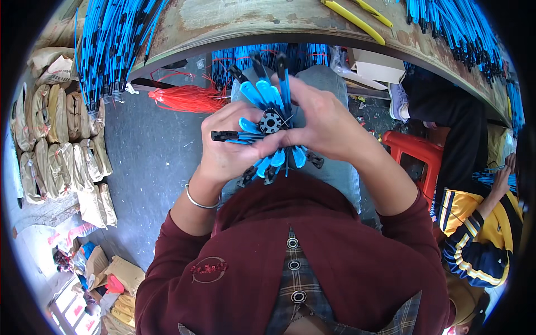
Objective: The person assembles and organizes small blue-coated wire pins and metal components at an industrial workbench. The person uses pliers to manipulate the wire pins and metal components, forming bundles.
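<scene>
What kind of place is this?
It's probably a workshop or a small factory. There's a worn wooden worktable, big bunches of thin blue strips with black ends lying across its edge, and lots of brown packages grouped on the left.

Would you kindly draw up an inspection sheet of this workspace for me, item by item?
Surface: worn wooden table; blue-and-black rods overhang its edge at left and right, with yellow strips between.
Work in hand: blue-and-black frame, its ribs spread around a black slotted hub.
Clutter: red strands on the floor; a carton below the table edge.
Hands: left hand and right hand both hold the frame.
Cables: nothing clearly seen.
Surroundings: brown packs stacked at left; red stool and a co-worker at right.
</scene>
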Demonstrator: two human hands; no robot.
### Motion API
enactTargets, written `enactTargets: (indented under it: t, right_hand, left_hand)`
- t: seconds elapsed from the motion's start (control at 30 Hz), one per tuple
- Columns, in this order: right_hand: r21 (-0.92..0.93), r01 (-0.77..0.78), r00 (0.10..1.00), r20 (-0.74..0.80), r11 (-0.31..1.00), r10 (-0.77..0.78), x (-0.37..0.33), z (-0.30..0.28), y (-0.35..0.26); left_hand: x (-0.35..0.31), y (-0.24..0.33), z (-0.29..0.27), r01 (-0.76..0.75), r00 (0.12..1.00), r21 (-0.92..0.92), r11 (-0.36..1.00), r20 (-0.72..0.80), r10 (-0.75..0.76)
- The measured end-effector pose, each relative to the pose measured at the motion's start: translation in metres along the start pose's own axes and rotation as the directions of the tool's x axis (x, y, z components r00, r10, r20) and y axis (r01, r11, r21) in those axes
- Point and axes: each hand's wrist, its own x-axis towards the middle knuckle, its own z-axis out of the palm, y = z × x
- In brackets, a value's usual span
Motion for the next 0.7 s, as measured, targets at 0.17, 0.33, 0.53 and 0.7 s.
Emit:
enactTargets:
  t: [0.17, 0.33, 0.53, 0.7]
  right_hand:
    - [-0.389, 0.162, 0.898, -0.323, 0.907, -0.299, -0.009, -0.002, -0.004]
    - [0.138, 0.025, 1.000, 0.012, 0.990, -0.027, -0.012, -0.002, 0.004]
    - [0.292, 0.024, 0.995, 0.081, 0.956, -0.050, -0.007, 0.000, 0.015]
    - [0.232, -0.076, 0.973, 0.231, 0.970, 0.021, -0.001, -0.010, 0.008]
  left_hand:
    - [-0.001, 0.004, 0.001, 0.018, 0.997, 0.063, 0.998, -0.077, -0.013]
    - [-0.001, 0.002, 0.001, -0.023, 0.998, 0.014, 1.000, -0.060, 0.024]
    - [0.002, 0.000, 0.002, -0.124, 0.991, 0.075, 0.989, -0.042, 0.127]
    - [0.007, 0.001, -0.002, -0.220, 0.975, 0.172, 0.960, 0.032, 0.218]
